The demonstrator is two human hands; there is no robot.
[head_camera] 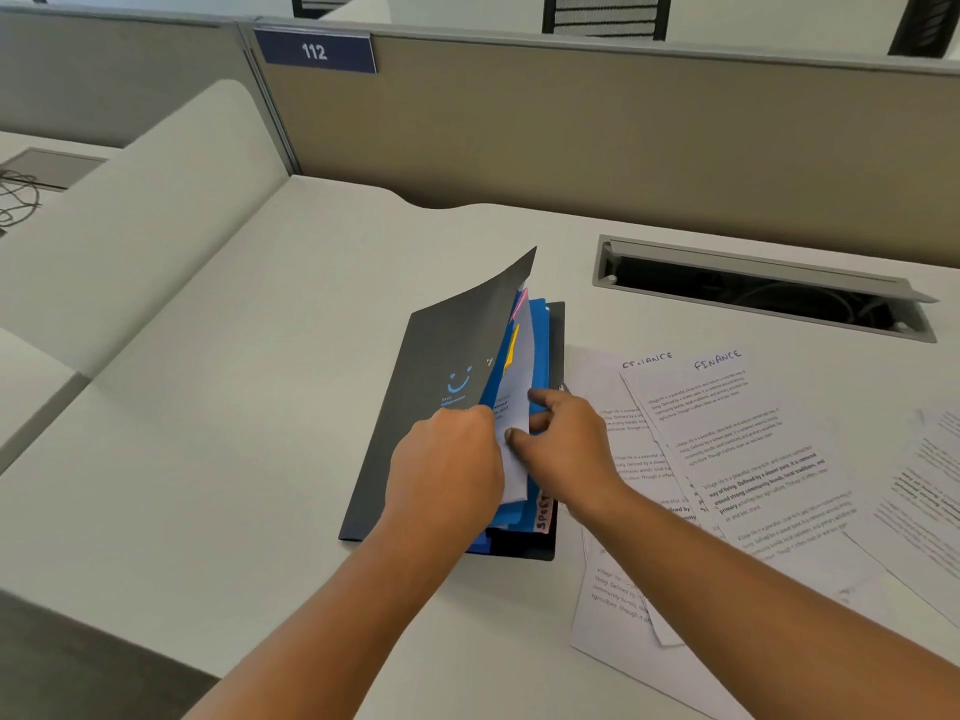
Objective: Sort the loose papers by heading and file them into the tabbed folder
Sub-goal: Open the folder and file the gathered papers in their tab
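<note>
- Head view: the tabbed folder (436,376) lies mid-desk (249,366), its dark cover lifted and bowed. The loose papers (737,439) are spread just to its right, and the two topmost are headed FINANCE.
- The left hand (447,459) curls its fingers round the cover's free edge and holds it up.
- The right hand (569,441) pinches a white sheet (517,402) between thumb and forefinger. The sheet stands between the cover and the blue dividers (539,330).
- To do this step well, as I judge it:
  - Hold the cover wide and check the tab against the sheet's heading.
  - Slide the sheet flat toward the spine so it neither buckles nor snags a tab.
  - Let go only once it is seated.
- Hard to make out:
  - The left fingertips are hidden under the cover.
  - The sheet's heading is not readable, and I cannot tell which section it is entering.
  - A tab (543,518) at the near edge reads "SPOR", and the rest is out of sight.
  - The pink tab (519,304) and yellow tab (512,350) are too small to read.
  - More sheets (924,485) at the right edge are blurred and cut off.
</note>
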